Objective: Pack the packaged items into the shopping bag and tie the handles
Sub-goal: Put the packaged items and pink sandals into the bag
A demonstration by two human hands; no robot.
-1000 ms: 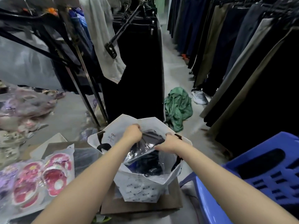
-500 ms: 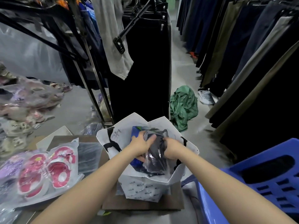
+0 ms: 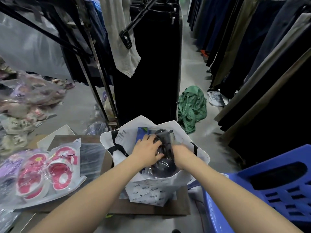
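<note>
A white shopping bag (image 3: 151, 190) with black handles stands open on a brown cardboard sheet (image 3: 168, 209). Inside it a dark garment in clear plastic packaging (image 3: 165, 137) stands upright beside a blue packaged item (image 3: 141, 133). My left hand (image 3: 148, 153) lies flat against the left side of the dark package. Pressed against its right side is my right hand (image 3: 182, 155), blurred by motion. Both hands are inside the bag's mouth. A black handle (image 3: 116, 147) hangs over the bag's left wall.
Packaged pink slippers (image 3: 48, 172) and a flat dark package (image 3: 92, 157) lie left of the bag. A blue plastic chair (image 3: 269, 190) stands at the right. Racks of hanging trousers line both sides; a green cloth (image 3: 191, 106) lies on the floor behind.
The dark package went from held flat over the bag's mouth to upright inside it. Both hands closed in on its sides and sank deeper into the bag.
</note>
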